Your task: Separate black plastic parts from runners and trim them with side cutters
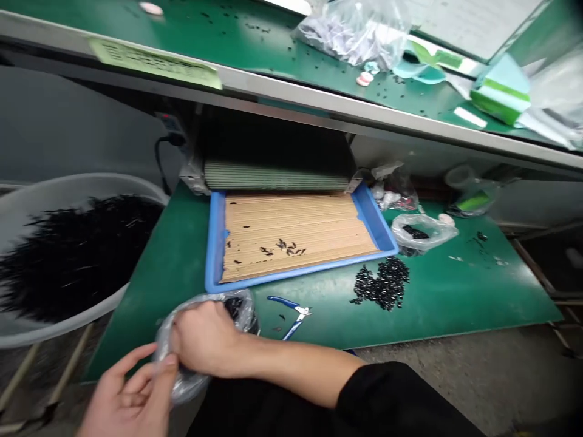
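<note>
My right hand (203,337) reaches across from the right and grips the neck of a clear plastic bag (241,311) holding small black parts. My left hand (130,388) holds the bag's lower side, with the thumb pressed against the plastic. Just right of the bag lie blue-handled side cutters (291,315) on the green mat (455,297). Beyond them, a heap of small black parts (382,284) sits on the mat. A blue tray (214,243) holds ribbed cardboard (319,224) scattered with black pieces.
A large white basin (82,185) of black parts stands to the left. Behind the tray is a ribbed roller machine (276,176). A small bag of black parts (421,233) lies to the right. A grey-edged shelf (291,91) with a green top runs overhead.
</note>
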Demonstrator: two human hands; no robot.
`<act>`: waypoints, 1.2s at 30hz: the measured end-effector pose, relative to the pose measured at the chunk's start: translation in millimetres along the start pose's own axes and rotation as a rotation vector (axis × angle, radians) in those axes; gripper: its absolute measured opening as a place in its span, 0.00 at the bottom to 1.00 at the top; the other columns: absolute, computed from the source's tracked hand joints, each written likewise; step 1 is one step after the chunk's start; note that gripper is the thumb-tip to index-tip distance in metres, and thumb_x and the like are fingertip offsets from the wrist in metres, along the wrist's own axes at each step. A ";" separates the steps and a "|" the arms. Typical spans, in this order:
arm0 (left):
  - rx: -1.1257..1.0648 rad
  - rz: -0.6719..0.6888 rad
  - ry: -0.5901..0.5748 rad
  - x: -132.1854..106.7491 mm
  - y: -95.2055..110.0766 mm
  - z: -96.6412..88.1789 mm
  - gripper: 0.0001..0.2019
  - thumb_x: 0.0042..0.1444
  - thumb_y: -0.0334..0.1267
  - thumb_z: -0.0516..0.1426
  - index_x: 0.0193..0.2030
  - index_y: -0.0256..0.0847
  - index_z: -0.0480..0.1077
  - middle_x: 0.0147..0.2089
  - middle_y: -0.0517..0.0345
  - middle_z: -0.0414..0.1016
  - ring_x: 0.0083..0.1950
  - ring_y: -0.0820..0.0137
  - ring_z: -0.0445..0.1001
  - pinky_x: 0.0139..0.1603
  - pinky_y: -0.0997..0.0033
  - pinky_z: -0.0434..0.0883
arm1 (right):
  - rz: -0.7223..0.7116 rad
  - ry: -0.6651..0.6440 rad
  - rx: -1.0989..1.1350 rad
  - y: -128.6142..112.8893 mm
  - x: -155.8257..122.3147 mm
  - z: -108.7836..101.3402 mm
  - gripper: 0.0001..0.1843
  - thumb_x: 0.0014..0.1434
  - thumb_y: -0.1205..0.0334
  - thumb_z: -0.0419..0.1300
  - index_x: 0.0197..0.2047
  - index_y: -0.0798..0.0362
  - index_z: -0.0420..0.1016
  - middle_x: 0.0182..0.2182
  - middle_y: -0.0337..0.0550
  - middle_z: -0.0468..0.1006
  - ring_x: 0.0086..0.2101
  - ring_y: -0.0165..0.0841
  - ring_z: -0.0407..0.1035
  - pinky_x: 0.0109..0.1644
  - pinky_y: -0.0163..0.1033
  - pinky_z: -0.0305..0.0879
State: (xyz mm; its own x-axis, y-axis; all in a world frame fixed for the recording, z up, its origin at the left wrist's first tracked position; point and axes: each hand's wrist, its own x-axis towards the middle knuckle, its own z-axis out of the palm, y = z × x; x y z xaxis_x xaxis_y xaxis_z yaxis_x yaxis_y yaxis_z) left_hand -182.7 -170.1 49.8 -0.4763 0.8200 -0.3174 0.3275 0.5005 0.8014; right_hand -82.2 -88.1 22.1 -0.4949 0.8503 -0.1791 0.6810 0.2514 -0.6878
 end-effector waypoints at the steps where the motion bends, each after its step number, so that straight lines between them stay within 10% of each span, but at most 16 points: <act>1: -0.041 -0.023 0.013 -0.3 1.6 1.4 0.24 0.46 0.56 0.65 0.49 0.55 0.69 0.33 0.69 0.78 0.30 0.71 0.73 0.31 0.73 0.76 | 0.008 0.005 -0.007 1.1 0.8 3.0 0.16 0.59 0.54 0.55 0.39 0.56 0.79 0.37 0.53 0.83 0.34 0.45 0.77 0.37 0.44 0.71; 8: -0.148 -0.103 -0.022 -2.8 8.4 -5.4 0.31 0.40 0.56 0.68 0.49 0.45 0.68 0.30 0.63 0.75 0.20 0.78 0.64 0.20 0.79 0.66 | 0.000 0.000 0.040 3.2 3.7 10.8 0.12 0.60 0.56 0.55 0.36 0.54 0.76 0.34 0.48 0.82 0.35 0.41 0.76 0.41 0.42 0.70; 15: -0.150 -0.041 -0.061 -4.2 2.6 -10.7 0.30 0.46 0.59 0.64 0.49 0.43 0.66 0.29 0.63 0.72 0.20 0.76 0.63 0.21 0.76 0.66 | -0.362 -0.126 0.310 8.1 -27.5 -34.9 0.22 0.58 0.74 0.48 0.49 0.49 0.77 0.50 0.39 0.80 0.52 0.33 0.73 0.56 0.37 0.68; 20: 0.126 0.221 -0.093 15.2 2.9 -21.0 0.20 0.60 0.55 0.55 0.52 0.44 0.69 0.33 0.58 0.73 0.32 0.68 0.72 0.32 0.72 0.70 | -0.231 0.053 0.011 104.0 -45.8 -103.1 0.28 0.62 0.72 0.46 0.63 0.56 0.70 0.61 0.47 0.72 0.62 0.34 0.64 0.70 0.43 0.56; 24: 0.391 0.451 -0.225 62.5 25.3 11.6 0.24 0.66 0.51 0.48 0.64 0.44 0.64 0.61 0.47 0.70 0.60 0.58 0.70 0.58 0.59 0.69 | -0.132 -0.031 -0.441 208.7 -47.6 -143.3 0.42 0.66 0.46 0.54 0.74 0.62 0.49 0.72 0.59 0.49 0.71 0.49 0.41 0.72 0.55 0.47; 30: 0.409 0.453 -0.418 119.0 32.5 91.6 0.34 0.66 0.35 0.44 0.75 0.25 0.36 0.72 0.27 0.52 0.71 0.48 0.60 0.65 0.50 0.64 | -0.437 -0.169 -0.610 229.9 9.5 -107.4 0.48 0.65 0.39 0.50 0.76 0.60 0.37 0.73 0.62 0.35 0.71 0.54 0.29 0.70 0.68 0.34; 36: 0.335 0.469 -0.421 120.6 11.0 95.3 0.34 0.67 0.33 0.43 0.76 0.35 0.33 0.73 0.34 0.53 0.70 0.54 0.63 0.63 0.56 0.67 | -0.265 0.051 -0.444 207.1 111.4 -93.9 0.54 0.65 0.35 0.48 0.75 0.66 0.30 0.73 0.63 0.33 0.72 0.49 0.28 0.73 0.61 0.35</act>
State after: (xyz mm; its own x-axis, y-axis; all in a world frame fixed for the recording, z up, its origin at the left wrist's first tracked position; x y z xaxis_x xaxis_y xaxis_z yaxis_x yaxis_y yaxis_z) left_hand -158.8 -39.2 -28.1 0.1099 0.9735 -0.2003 0.6863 0.0715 0.7238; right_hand 54.4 102.2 -74.3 -0.6621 0.7494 0.0034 0.7047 0.6241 -0.3376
